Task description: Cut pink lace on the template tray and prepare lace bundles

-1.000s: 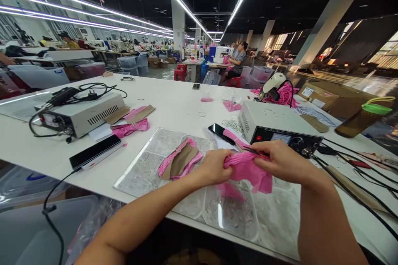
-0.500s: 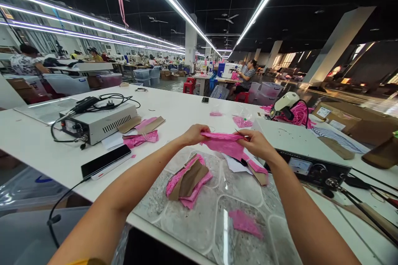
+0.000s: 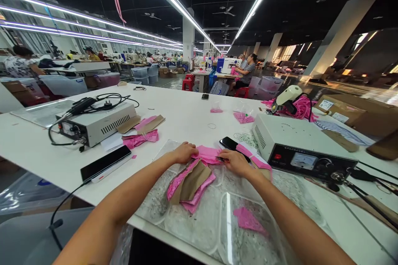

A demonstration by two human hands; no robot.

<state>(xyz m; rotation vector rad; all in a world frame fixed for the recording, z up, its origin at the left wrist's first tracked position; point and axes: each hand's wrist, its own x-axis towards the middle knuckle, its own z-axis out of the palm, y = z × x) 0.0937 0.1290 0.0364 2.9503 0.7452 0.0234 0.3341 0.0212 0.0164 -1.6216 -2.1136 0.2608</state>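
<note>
A strip of pink fabric (image 3: 207, 152) is stretched low over the clear plastic sheet (image 3: 199, 232). My left hand (image 3: 185, 153) pinches its left end, fingers closed. My right hand (image 3: 235, 161) is closed at the other end, with a small dark pointed tool (image 3: 221, 159) showing at the fingertips; its kind is unclear. Just below the hands lies a bundle of pink fabric pieces with a brown paper strip (image 3: 194, 180) on top. A loose pink scrap (image 3: 250, 219) rests on the sheet nearer to me.
Grey power units stand left (image 3: 99, 122) and right (image 3: 306, 145). Beside my right hand are a black phone (image 3: 231, 143) and more pink strips (image 3: 253, 157). Another phone (image 3: 105, 161) with a cable lies left. Pink pieces in bags (image 3: 244, 118) sit farther back. People work at distant machines.
Both hands have come down and toward me with the pink fabric, which now hangs close above the bundle. The phone and pink strips on the right have come into fuller view.
</note>
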